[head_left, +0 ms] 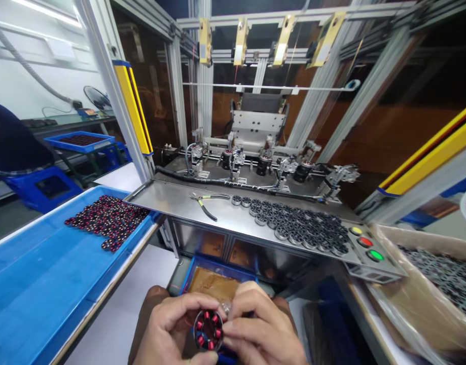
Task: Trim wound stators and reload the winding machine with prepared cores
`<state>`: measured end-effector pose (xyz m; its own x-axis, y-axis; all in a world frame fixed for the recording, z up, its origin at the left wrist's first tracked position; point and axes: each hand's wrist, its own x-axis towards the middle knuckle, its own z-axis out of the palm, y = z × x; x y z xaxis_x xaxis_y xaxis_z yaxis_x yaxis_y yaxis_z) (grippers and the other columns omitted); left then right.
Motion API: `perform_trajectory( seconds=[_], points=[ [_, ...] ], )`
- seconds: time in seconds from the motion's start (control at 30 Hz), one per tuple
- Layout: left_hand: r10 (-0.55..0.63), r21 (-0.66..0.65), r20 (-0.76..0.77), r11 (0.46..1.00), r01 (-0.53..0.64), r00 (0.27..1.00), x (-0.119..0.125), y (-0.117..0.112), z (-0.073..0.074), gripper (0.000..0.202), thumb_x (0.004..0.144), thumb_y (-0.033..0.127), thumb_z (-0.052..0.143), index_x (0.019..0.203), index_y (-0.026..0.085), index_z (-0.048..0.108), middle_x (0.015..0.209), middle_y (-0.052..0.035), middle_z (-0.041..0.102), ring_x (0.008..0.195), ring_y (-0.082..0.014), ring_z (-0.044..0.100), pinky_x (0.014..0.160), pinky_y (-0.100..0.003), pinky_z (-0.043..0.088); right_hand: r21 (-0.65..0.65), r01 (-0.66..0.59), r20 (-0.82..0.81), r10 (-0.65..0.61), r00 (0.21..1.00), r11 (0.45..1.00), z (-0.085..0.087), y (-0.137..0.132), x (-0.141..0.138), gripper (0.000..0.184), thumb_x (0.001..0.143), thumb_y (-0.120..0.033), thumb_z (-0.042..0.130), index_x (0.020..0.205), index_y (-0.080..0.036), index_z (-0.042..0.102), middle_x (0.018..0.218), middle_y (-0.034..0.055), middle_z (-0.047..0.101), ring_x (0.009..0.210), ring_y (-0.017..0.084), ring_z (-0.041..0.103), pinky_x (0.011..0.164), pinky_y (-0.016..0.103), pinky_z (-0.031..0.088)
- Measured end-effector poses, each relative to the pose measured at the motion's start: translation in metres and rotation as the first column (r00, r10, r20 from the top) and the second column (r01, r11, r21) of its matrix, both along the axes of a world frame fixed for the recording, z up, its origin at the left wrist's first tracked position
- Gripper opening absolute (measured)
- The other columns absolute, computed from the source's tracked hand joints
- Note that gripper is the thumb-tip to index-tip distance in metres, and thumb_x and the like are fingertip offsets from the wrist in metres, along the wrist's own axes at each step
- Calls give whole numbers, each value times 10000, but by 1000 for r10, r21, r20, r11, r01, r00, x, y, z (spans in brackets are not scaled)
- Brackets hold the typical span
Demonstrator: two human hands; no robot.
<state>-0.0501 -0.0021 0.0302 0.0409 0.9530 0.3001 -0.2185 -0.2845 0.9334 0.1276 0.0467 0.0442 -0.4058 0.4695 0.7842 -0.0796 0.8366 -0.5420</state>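
In front of my lap, my left hand curls its thumb and fingers around a wound motor stator. This ring has red wire coils inside and a dark rim, and its open face is turned toward me. My right hand has its fingers pinched together at the ring's right edge. Whatever lies between those fingertips is too small or hidden to name. Something blue shows just below the ring, mostly covered by the hands.
At left, a blue tray holds many wound stators. Cutting pliers and rows of unwound stators lie on the metal shelf. Behind stands a winding machine; right are buttons and a lined box of parts.
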Motion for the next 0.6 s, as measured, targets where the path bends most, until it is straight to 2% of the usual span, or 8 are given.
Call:
perform_trajectory(
  seconds=[0.1, 0.17, 0.27, 0.37, 0.5, 0.6],
  points=[
    [23, 32, -23, 999, -22, 999, 0, -1, -3, 466, 624, 81, 793, 1042, 277, 731, 916, -25, 780, 777, -182, 729, 710, -230, 591, -12, 50, -32, -51, 998, 999, -3, -3, -3, 166, 827, -68, 637, 954, -165, 684, 710, 65, 645, 658, 178, 591, 569, 319, 518],
    [110, 124, -105, 987, -97, 988, -1, -2, -6, 502, 640, 67, 776, 1087, 285, 704, 948, -32, 774, 789, -189, 727, 717, -252, 600, -41, 78, -104, -81, 991, 996, -9, -7, -8, 169, 800, -42, 644, 917, -157, 682, 668, 50, 629, 608, 165, 580, 537, 304, 503],
    [281, 318, -248, 928, -196, 927, -1, -3, -12, 567, 648, 37, 758, 1157, 264, 656, 981, -58, 772, 843, -211, 724, 767, -278, 600, -78, 143, -292, -160, 943, 987, -23, -12, -20, 96, 822, -99, 638, 871, -169, 683, 627, 30, 601, 542, 147, 552, 497, 293, 476],
    [347, 403, -298, 890, -213, 889, 0, -3, -14, 589, 639, 29, 763, 1174, 244, 641, 982, -65, 774, 866, -218, 722, 801, -277, 591, -104, 169, -375, -196, 906, 980, -33, -16, -30, 63, 853, -162, 630, 868, -187, 685, 614, 21, 588, 519, 143, 544, 479, 291, 465],
    [307, 321, -260, 922, -218, 916, 3, -2, -13, 554, 644, 53, 777, 1139, 276, 670, 972, -48, 779, 856, -215, 725, 787, -273, 591, -91, 110, -316, -134, 939, 990, -31, -15, -22, 98, 863, -159, 630, 931, -206, 683, 634, 19, 586, 541, 146, 562, 488, 283, 482],
    [177, 107, -111, 980, -165, 978, 7, -3, -8, 463, 649, 120, 806, 1065, 301, 718, 936, -30, 785, 812, -196, 728, 752, -253, 583, -70, -14, -166, 2, 986, 997, -21, -8, -6, 259, 854, -149, 648, 1101, -226, 655, 729, 43, 616, 645, 172, 608, 558, 310, 538]
  ],
)
